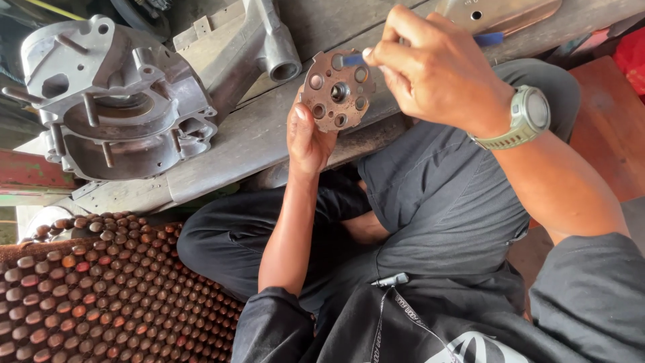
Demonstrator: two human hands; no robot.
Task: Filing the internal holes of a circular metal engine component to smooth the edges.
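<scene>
My left hand [307,138] holds up a round rusty metal plate [336,97] with several holes and a central hub, gripping it from below with thumb at its left edge. My right hand [433,67], with a grey-green wristwatch [527,117] on the wrist, pinches a thin blue-handled tool [351,60] whose tip rests against the plate's upper right side. Both hands hover above a worn wooden plank [248,138]. I sit with legs folded in dark trousers.
A large grey aluminium engine casing [111,101] with studs lies on the plank at the left. Another cast metal part [259,40] sits behind it. A beaded wooden seat mat [94,289] covers the lower left. A shiny metal cover [497,13] lies top right.
</scene>
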